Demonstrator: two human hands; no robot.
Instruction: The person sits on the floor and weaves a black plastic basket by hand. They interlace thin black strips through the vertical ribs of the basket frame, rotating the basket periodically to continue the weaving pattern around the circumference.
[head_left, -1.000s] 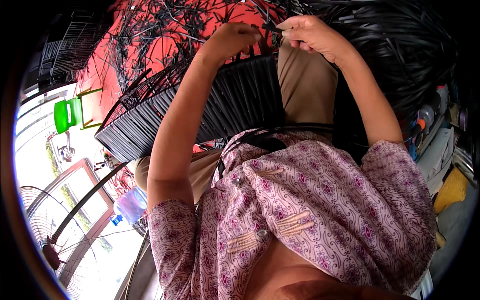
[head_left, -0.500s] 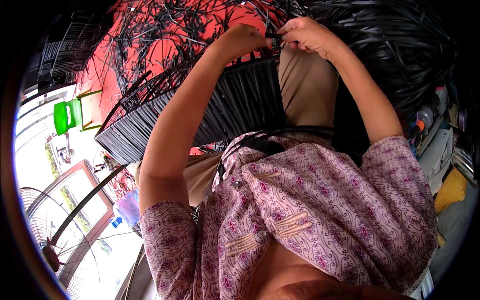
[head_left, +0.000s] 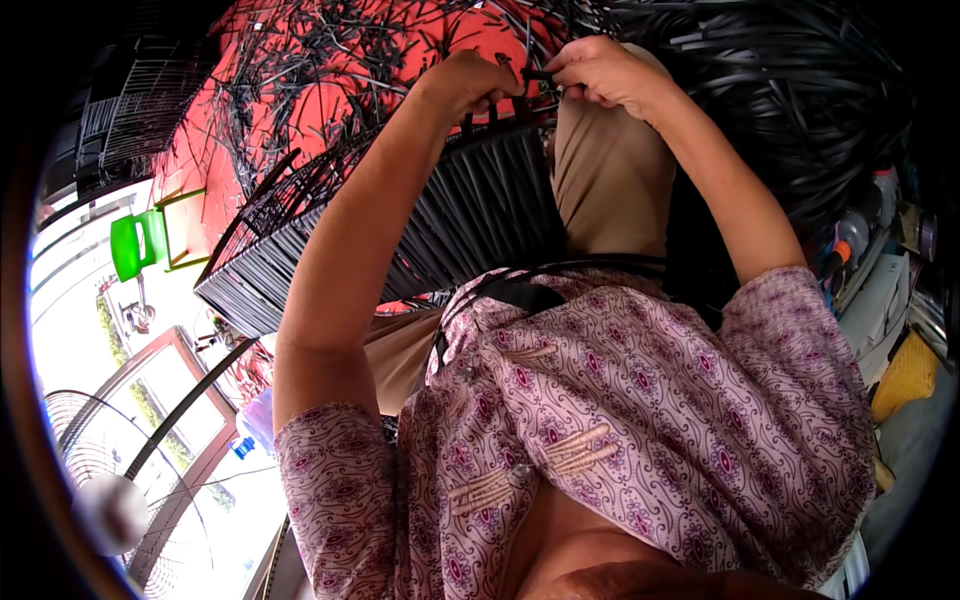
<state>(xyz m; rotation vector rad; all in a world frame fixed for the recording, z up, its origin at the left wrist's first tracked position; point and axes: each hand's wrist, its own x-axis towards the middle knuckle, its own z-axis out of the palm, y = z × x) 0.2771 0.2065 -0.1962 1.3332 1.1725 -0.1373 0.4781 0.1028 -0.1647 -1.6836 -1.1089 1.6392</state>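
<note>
A black woven frame [head_left: 470, 190], wrapped in flat plastic strips, lies tilted across my lap. Just above its far edge my left hand [head_left: 470, 82] has its fingers curled in. Whatever it pinches, if anything, is hidden by those fingers. My right hand [head_left: 612, 76], over the knee, is closed with thumb and finger on a short black strip [head_left: 537, 74]. The strip's free end points left toward my left hand, with a small gap between them.
Loose black strip offcuts [head_left: 330, 75] litter the red floor [head_left: 210, 160] ahead. A big heap of black strips [head_left: 770, 90] lies to the right. At the left are a green chair [head_left: 128, 247] and a fan [head_left: 110, 515]. A yellow object [head_left: 905, 378] sits far right.
My left hand has drawn slightly left and down, away from the strip, and its fingers are more curled. My right hand has shifted a little left, still gripping the strip.
</note>
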